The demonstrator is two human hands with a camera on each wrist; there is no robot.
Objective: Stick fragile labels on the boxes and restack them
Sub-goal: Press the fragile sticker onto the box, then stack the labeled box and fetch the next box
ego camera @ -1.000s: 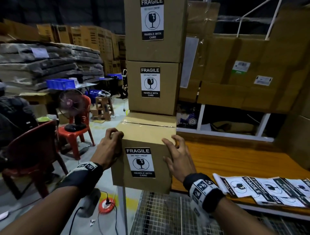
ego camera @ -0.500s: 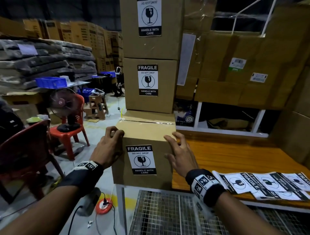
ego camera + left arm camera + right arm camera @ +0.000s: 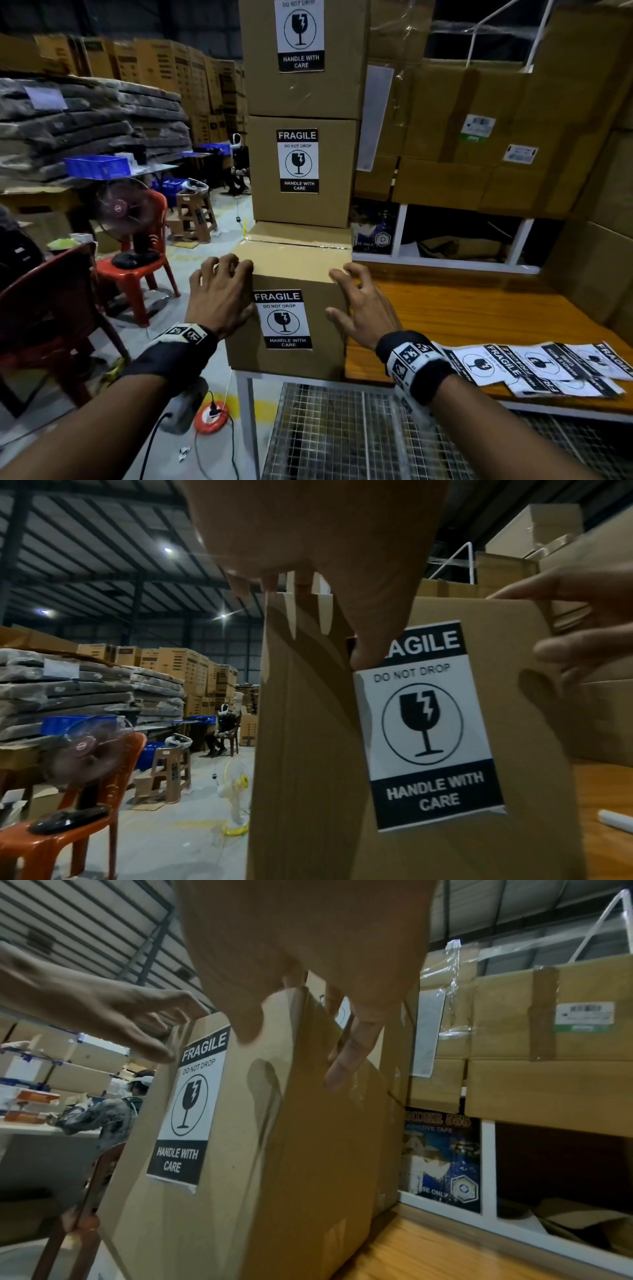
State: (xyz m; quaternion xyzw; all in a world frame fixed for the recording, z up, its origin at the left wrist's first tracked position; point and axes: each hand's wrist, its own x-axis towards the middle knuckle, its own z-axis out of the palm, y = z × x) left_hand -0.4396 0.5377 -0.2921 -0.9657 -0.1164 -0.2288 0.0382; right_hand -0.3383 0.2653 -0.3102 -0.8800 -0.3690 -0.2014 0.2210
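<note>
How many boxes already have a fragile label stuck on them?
3: the front box between both hands, the middle box stacked behind it, and the top box above. Others may be out of view.

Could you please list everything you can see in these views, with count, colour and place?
Labelled box: one, brown, at the table's near left corner, between both hands.
Stacked boxes: two in view, brown, each with a fragile label, piled behind it on a lower box.
Loose fragile labels: several, black and white, on the table at right.
Table: one, orange-brown wood.
Chairs: two, red, on the floor at left; the farther one carries a fan.
Blue crate: one, far left.
Left hand: fingers curled over the box's top left edge.
Right hand: fingers spread at the box's right edge.
</note>
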